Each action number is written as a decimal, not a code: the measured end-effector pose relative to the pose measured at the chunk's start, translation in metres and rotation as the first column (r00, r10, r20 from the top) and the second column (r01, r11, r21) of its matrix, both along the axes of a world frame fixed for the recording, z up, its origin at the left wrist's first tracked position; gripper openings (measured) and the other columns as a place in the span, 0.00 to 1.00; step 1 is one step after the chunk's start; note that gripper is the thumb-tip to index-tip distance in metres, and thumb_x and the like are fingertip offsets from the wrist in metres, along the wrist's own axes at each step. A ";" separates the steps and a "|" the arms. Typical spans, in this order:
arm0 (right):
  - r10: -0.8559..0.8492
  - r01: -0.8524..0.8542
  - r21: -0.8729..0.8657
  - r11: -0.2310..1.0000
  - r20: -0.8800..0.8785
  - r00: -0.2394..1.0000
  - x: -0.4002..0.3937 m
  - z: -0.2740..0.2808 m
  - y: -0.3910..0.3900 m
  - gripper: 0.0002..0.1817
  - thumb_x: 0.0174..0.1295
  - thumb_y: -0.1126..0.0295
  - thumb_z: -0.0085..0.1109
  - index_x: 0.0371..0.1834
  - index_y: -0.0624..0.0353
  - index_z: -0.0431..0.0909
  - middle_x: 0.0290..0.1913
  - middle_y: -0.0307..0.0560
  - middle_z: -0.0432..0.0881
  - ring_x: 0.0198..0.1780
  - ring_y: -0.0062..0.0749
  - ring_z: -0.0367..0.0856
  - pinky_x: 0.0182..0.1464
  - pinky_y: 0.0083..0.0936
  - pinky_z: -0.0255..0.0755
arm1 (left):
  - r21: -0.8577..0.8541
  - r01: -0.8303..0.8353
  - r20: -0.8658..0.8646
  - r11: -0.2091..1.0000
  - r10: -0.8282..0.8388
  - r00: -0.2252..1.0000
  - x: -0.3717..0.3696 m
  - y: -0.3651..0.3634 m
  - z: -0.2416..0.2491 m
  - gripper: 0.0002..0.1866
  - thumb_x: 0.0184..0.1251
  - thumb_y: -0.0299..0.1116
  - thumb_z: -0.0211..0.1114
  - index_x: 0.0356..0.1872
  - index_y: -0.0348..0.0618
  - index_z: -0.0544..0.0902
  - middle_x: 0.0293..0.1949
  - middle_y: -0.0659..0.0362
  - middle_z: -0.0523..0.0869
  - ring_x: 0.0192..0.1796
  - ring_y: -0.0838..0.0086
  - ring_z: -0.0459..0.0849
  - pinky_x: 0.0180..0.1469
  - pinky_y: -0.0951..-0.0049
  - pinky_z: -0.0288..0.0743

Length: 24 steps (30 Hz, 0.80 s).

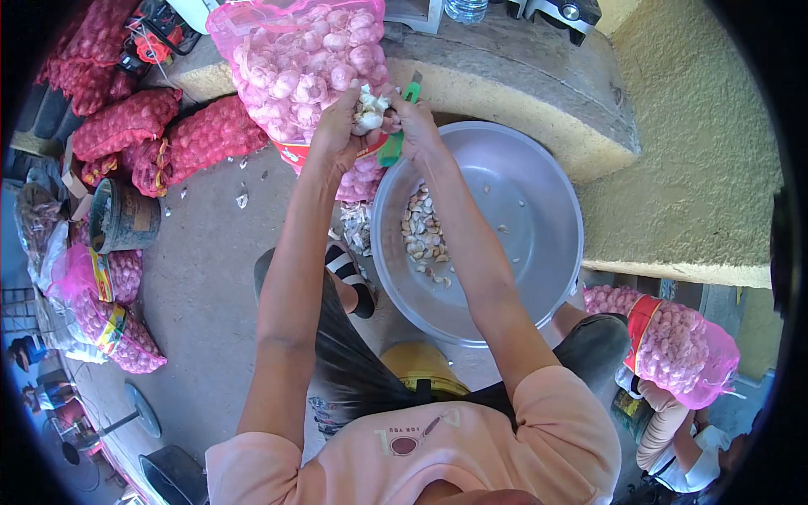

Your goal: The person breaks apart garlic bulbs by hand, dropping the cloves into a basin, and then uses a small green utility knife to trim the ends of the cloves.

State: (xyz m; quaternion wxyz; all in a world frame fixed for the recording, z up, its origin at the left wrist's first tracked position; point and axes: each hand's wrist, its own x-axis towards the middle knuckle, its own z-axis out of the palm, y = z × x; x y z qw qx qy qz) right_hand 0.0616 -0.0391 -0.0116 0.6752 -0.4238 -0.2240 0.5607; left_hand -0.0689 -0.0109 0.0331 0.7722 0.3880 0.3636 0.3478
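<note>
Between my two hands is a garlic bulb (pixel 368 119), its white cloves partly showing where the skin is off. My left hand (pixel 337 135) is closed around one side of it. In my right hand (pixel 414 126) is a green utility knife (pixel 390 150), its blade end pointing up past the fingers, and the fingertips of that hand are right at the garlic. Below my right forearm stands a wide grey basin (pixel 522 295), with loose garlic cloves (pixel 423 231) gathered along its left side. Just beyond my hands is a pink net sack of garlic (pixel 307 63).
Red net sacks (pixel 126 124) lie at the upper left beside a dark bucket (pixel 126 216). A low concrete ledge (pixel 522 97) curves behind the basin. Garlic skins (pixel 357 225) litter the floor near my foot. Another person (pixel 686 446) sits at lower right near a garlic sack (pixel 673 345).
</note>
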 end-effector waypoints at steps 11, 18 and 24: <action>-0.069 0.193 -0.311 0.931 0.367 0.927 0.048 -0.092 0.077 0.04 0.58 0.73 0.58 0.34 0.61 0.78 0.21 0.38 0.71 0.15 0.23 0.64 0.14 0.23 0.56 | -0.223 -0.166 0.368 0.961 0.241 0.898 -0.004 0.005 0.010 0.14 0.68 0.33 0.60 0.49 0.36 0.71 0.48 0.51 0.76 0.49 0.61 0.79 0.52 0.57 0.78; 0.010 0.140 -0.266 0.954 0.495 0.869 0.042 -0.078 0.061 0.11 0.61 0.63 0.62 0.39 0.58 0.78 0.21 0.33 0.70 0.15 0.17 0.62 0.15 0.20 0.55 | -0.190 -0.228 0.431 0.955 0.290 0.854 -0.001 0.004 0.005 0.13 0.68 0.25 0.57 0.51 0.37 0.70 0.52 0.51 0.75 0.51 0.61 0.77 0.59 0.55 0.72; 0.094 -0.129 0.094 0.987 0.314 0.945 0.010 0.011 0.004 0.14 0.64 0.58 0.60 0.37 0.59 0.80 0.26 0.32 0.76 0.25 0.16 0.70 0.22 0.20 0.64 | -0.068 -0.351 0.311 0.934 0.354 0.882 0.002 0.011 -0.009 0.11 0.69 0.26 0.58 0.50 0.45 0.73 0.46 0.59 0.80 0.50 0.70 0.78 0.52 0.67 0.71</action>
